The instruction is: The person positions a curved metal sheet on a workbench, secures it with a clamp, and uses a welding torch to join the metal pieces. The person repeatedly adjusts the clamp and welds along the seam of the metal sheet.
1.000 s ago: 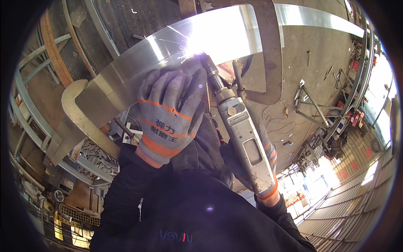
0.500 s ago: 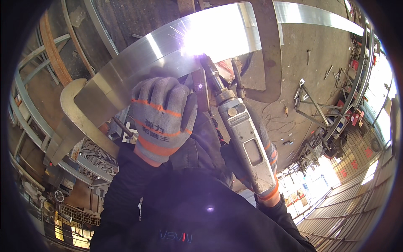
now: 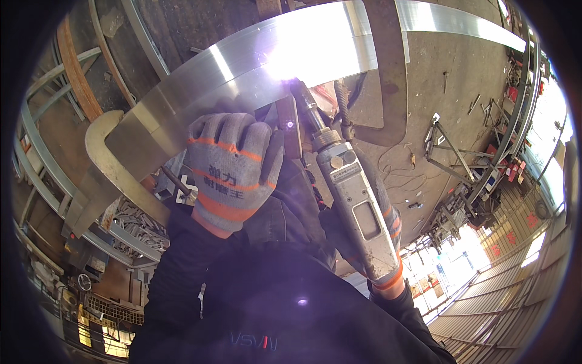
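A silvery box-shaped welding gun (image 3: 357, 203) slants up from the lower right, its nozzle at the lower edge of a curved shiny metal strip (image 3: 182, 91). My right hand (image 3: 391, 224), in a grey glove with orange bands, is wrapped round the gun from behind; most of its fingers are hidden. White-violet glare hides the strip around the nozzle tip. My left hand (image 3: 233, 167), gloved alike, is closed at the strip's lower edge, left of the nozzle. Its fingers curl away and their tips are hidden, so what they grip cannot be made out.
One C-shaped clamp (image 3: 394, 91) crosses the strip right of the glare; another clamp (image 3: 100, 145) sits at its left end. Between my hands a flat metal bar (image 3: 289, 124) stands under the strip. Steel frames (image 3: 45, 151) fill the left; a metal stand (image 3: 451, 148) is on the right.
The spray of sparks left of the glare has shrunk. My left hand has shifted very slightly left. The gun and my right hand have barely moved.
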Tool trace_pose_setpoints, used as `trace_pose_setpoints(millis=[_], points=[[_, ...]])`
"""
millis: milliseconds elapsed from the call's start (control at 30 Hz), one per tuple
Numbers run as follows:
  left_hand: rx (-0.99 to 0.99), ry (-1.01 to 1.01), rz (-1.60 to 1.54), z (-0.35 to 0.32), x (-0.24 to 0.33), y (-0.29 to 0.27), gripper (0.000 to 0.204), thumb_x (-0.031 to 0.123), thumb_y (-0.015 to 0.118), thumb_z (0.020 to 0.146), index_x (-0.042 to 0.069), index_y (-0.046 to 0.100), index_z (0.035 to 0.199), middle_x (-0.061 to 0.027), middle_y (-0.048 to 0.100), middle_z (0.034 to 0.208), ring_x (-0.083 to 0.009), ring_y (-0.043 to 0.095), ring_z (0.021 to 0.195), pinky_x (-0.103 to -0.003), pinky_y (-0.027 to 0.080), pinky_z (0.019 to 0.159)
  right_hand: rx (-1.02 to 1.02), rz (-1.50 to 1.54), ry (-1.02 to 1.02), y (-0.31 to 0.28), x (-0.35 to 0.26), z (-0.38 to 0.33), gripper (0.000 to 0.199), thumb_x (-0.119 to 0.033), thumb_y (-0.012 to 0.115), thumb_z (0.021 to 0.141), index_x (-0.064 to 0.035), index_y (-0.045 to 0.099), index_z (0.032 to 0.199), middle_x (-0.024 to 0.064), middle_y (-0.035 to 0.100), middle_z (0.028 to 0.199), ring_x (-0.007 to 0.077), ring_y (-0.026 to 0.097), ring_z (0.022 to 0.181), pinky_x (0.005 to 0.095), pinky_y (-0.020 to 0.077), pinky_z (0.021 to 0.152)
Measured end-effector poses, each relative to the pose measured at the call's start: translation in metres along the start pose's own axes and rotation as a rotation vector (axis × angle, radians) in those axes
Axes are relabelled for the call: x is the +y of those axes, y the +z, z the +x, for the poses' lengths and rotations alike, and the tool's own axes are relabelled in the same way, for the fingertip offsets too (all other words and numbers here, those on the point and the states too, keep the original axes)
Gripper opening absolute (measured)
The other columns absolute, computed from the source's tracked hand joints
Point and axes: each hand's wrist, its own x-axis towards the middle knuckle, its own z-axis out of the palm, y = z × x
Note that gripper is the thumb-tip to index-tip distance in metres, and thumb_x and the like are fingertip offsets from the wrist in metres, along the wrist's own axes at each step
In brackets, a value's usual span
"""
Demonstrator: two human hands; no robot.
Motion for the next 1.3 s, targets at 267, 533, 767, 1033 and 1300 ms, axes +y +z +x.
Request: trace_pose_setpoints(millis=[267,533,767,1033,1300], points=[[0.006,0.005,0.002,0.0,0.001,0.0,0.028,0.016,0.088,0.082,0.011,0.067,0.1,-0.0094,0.067,0.101,-0.0347,0.066,0.099,-0.051,0.05,0.093,-0.004,0.008,0.01,-0.001,-0.001,-0.003,0.083,-0.01,0.084,0.093,0.0038,0.047,0.166,0.0187,0.074,0.134,0.0341,0.075,0.107,0.0407,0.0597,0.09],[-0.017,-0.019,-0.004,0.002,0.005,-0.012,0.029,0.013,0.087,0.083,0.011,0.069,0.105,-0.0102,0.069,0.106,-0.0356,0.066,0.104,-0.051,0.05,0.096,-0.003,0.022,0.015,0.001,-0.001,-0.002,0.083,-0.01,0.084,0.093,0.0038,0.046,0.167,0.0179,0.076,0.13,0.0336,0.076,0.103,0.0407,0.0599,0.087],[0.11,-0.044,0.156,-0.003,-0.02,-0.066,0.04,0.013,0.085,0.091,0.006,0.073,0.129,-0.0155,0.072,0.128,-0.04,0.067,0.128,-0.056,0.049,0.113,-0.009,0.032,0.042,0.001,-0.002,-0.005,0.084,-0.011,0.084,0.093,0.0039,0.045,0.167,0.0172,0.077,0.127,0.0332,0.076,0.1,0.0407,0.06,0.085],[0.032,-0.341,0.678,-0.018,-0.089,-0.12,0.049,0.035,0.077,0.107,0.007,0.071,0.146,-0.0185,0.073,0.146,-0.0414,0.064,0.137,-0.049,0.052,0.115,-0.019,0.036,0.094,0.0,-0.003,-0.012,0.085,-0.011,0.083,0.093,0.0039,0.044,0.167,0.0164,0.079,0.124,0.0328,0.077,0.096,0.0407,0.0601,0.083],[0.174,-0.321,0.423,-0.029,-0.116,-0.102,0.048,0.024,0.077,0.108,0.008,0.068,0.152,-0.0199,0.069,0.148,-0.0413,0.067,0.136,-0.051,0.053,0.114,-0.034,0.039,0.22,-0.004,-0.008,-0.02,0.086,-0.011,0.083,0.093,0.0039,0.043,0.168,0.0156,0.081,0.12,0.0323,0.077,0.092,0.0406,0.0602,0.08]])
